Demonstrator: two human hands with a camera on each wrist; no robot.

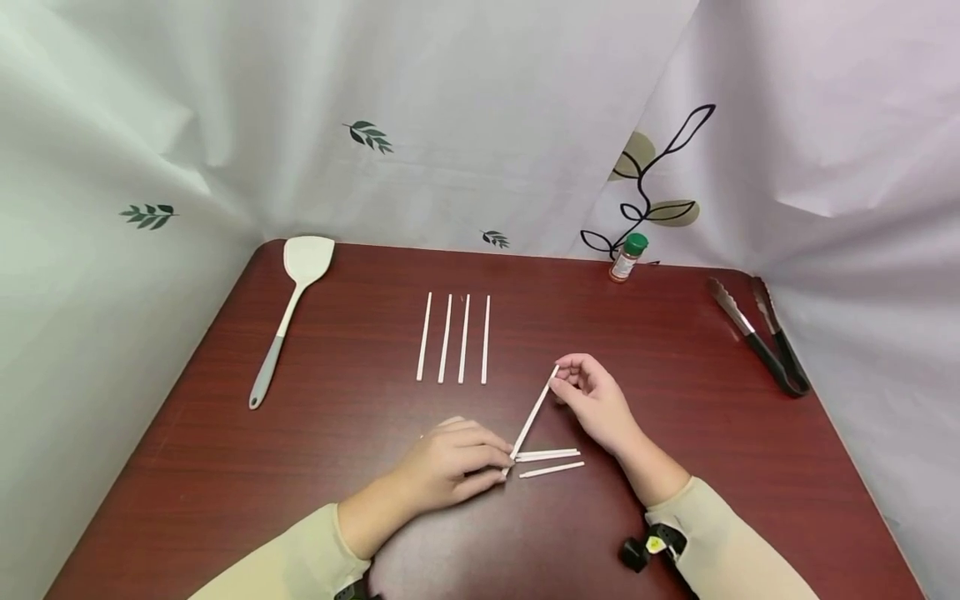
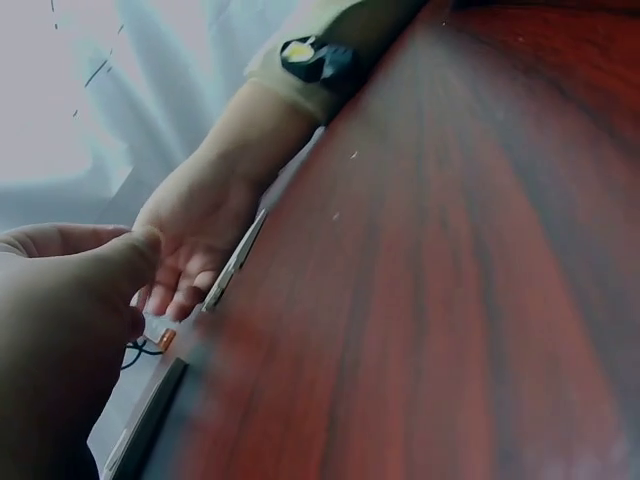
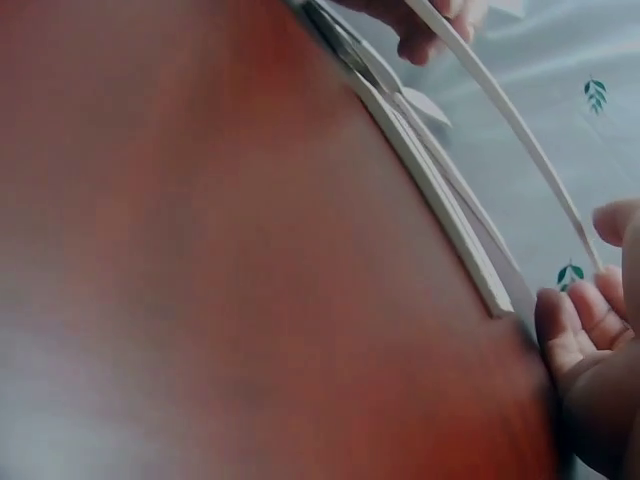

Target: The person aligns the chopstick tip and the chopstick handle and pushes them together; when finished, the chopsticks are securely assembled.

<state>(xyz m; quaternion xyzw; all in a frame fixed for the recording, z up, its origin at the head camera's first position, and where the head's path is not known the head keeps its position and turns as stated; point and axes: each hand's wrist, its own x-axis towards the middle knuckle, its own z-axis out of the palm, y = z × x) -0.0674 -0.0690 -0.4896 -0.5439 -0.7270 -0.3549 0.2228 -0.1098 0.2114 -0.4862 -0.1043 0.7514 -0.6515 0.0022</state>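
1. My left hand [image 1: 457,461] pinches the stick [image 1: 536,413] near its close end; my right hand [image 1: 597,403] holds the far tip.
2. It looks light, stiff, probably brittle; I'd grip gently at both ends and not bend it.
3. It lies between my hands, long axis slanting away from me and rightward, beside shorter pieces [image 1: 552,470].

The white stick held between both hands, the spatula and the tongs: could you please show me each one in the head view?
Held white stick [image 1: 535,413]: head view, middle of its length.
Spatula [image 1: 291,310]: head view, pale neck.
Tongs [image 1: 764,354]: head view, one black handle.
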